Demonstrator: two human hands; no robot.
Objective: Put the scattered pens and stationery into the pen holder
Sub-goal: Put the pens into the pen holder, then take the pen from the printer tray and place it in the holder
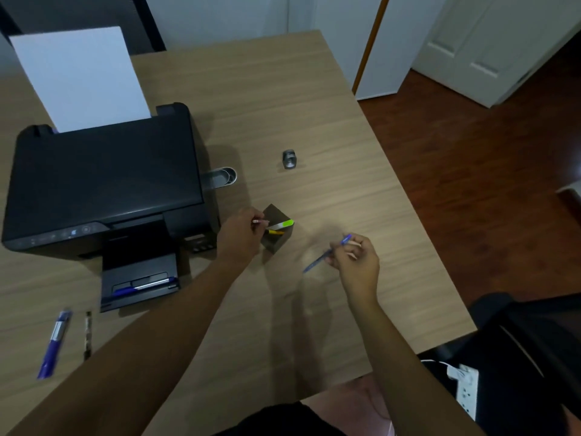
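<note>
The dark square pen holder [276,215] stands in the middle of the wooden desk [283,99], with a green-tipped highlighter [283,225] and a yellow item lying across its mouth. My left hand [240,232] is at the holder's left rim, pinching a thin pink-ended pen over the opening. To the right, my right hand [356,261] holds a blue pen [327,254] above the desk. Another blue pen [143,286] lies on the printer's output tray. A purple marker [53,343] and a dark pencil [88,335] lie at the desk's near left.
A black printer [103,180] with a white sheet [78,77] upright in its feeder fills the left side. A small grey sharpener-like object [289,158] and a metal tin [224,177] sit behind the holder. A black chair [528,347] stands at the right.
</note>
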